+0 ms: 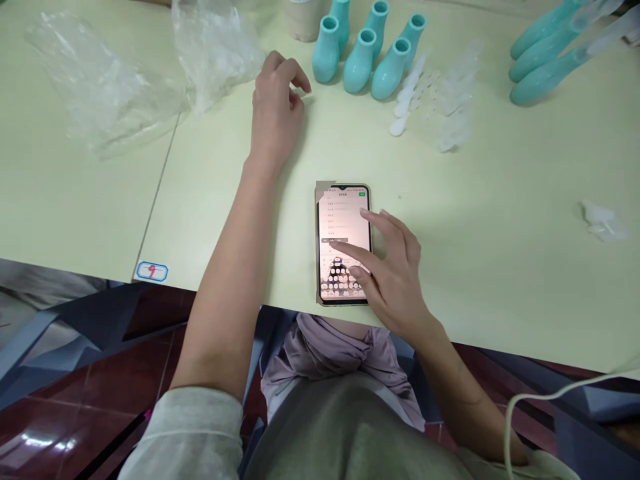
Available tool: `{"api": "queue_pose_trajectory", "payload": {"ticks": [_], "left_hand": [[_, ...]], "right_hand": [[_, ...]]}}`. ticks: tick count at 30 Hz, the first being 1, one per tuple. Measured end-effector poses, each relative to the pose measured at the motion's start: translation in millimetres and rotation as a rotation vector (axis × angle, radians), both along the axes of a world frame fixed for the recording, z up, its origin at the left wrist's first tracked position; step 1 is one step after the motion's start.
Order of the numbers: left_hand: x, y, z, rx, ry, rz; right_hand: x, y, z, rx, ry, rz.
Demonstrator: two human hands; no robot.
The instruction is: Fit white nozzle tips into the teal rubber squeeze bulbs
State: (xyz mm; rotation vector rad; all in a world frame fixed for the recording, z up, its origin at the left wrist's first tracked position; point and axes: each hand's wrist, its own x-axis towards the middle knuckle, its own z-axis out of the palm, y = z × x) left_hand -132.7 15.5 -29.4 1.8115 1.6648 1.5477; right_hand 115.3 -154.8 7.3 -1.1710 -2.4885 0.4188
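Observation:
A smartphone [345, 227] lies flat on the pale green table [500, 220], its screen lit with a list above an on-screen keyboard. Over its right side is my right hand [395, 267], fingers apart, the index fingertip at the screen. My left hand [277, 100] rests farther up the table with loosely curled fingers and nothing visible in them. Just right of it stand several glossy turquoise bulb-shaped pieces with open round necks [358, 63]. Small white spoon-shaped pieces [400, 120] and thin clear plastic pieces [455, 107] lie beside them.
Crumpled clear plastic bags [125, 87] lie at the upper left, near a whitish container [303, 19]. More turquoise pieces with clear ends [545, 73] lie at the upper right. A white scrap [603, 220] is at the right. A pale cable [510, 413] hangs at the lower right.

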Motion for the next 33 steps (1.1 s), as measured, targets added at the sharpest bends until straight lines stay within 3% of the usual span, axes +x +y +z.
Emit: {"api": "queue_pose_trajectory", "payload": {"ticks": [8,20,28,33], "left_hand": [[1.2,-1.4,0.8,0.094,-0.074,-0.016],[0.1,0.6,-2.5,0.086,-0.100,-0.025],[1.0,0.1,-0.2,0.035,0.003,0.027],[1.6,-0.6,-0.3,0.077,-0.086,-0.032]], "right_hand": [[1.4,-1.5,-1.6,0.009,0.039,-0.043],[-0.8,-1.4,-0.2,-0.011,-0.005,-0.010],[3.9,-2.3,-1.0,0.002,0.066,-0.048],[2.7,-2.5,-0.2,0.001,0.074,-0.054]]}}
